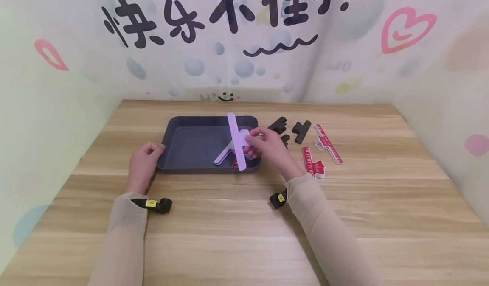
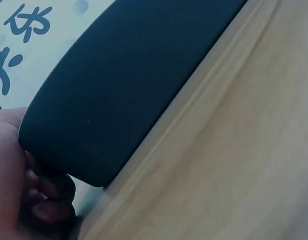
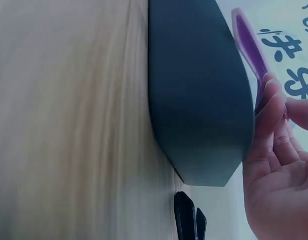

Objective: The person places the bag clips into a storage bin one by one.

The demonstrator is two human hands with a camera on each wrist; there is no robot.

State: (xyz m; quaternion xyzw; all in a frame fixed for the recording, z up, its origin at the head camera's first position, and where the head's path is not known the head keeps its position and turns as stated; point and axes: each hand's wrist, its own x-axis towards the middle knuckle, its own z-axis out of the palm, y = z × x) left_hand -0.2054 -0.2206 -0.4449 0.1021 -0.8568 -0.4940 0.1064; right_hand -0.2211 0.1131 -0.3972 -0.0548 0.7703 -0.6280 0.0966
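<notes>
My right hand [image 1: 273, 148] pinches a purple bag clip [image 1: 237, 144] by its handle, holding it over the right side of a dark baking tray [image 1: 191, 148]. In the right wrist view the purple clip [image 3: 250, 42] rises beyond the tray wall [image 3: 201, 100]. Underneath it in the tray lie a pale purple clip [image 1: 223, 153] and a red clip [image 1: 234, 163], both partly hidden. At the tray's left end my left hand [image 1: 142, 167] grips the rim. The left wrist view shows its curled fingers [image 2: 48, 195] against that end of the tray.
Right of the tray are several black clips [image 1: 303, 131], some partly behind my right hand. Farther right lie two red-and-white clips, one angled [image 1: 331, 148], one nearer [image 1: 310, 161]. All rest on a wooden table [image 1: 214, 226], with a printed curtain [image 1: 153, 74] behind.
</notes>
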